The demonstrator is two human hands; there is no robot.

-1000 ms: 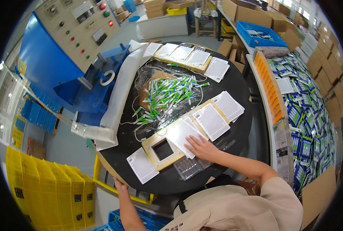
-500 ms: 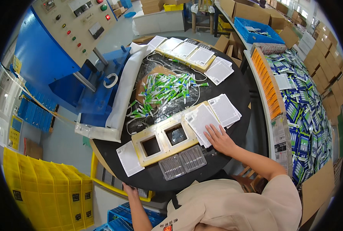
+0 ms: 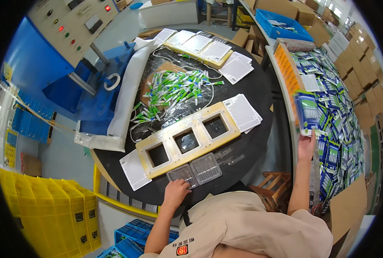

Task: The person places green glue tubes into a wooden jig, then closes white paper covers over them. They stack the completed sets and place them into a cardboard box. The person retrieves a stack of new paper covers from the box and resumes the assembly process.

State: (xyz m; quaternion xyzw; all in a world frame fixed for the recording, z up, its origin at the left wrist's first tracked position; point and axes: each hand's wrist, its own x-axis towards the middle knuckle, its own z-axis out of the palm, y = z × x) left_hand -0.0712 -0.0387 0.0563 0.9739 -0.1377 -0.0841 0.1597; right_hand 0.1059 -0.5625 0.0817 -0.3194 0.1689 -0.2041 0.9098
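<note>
Right hand (image 3: 306,145): is grasping a blue-green blister pack (image 3: 307,112) by its near end, right of the round table (image 3: 254,155)
Pack's long axis: is running roughly along the right forearm
Left hand (image 3: 177,191): is curling at a clear tray (image 3: 180,173); whether it is gripping, one cannot tell
Yellow frame (image 3: 172,148): is slanting up rightward, nearer the left hand
Blue crate (image 3: 286,35): is holding similar-looking packs

Near six o'clock, your left hand (image 3: 176,192) partly hides a clear tray (image 3: 180,173). At ten, the control panel (image 3: 74,26) is cut off.
</note>
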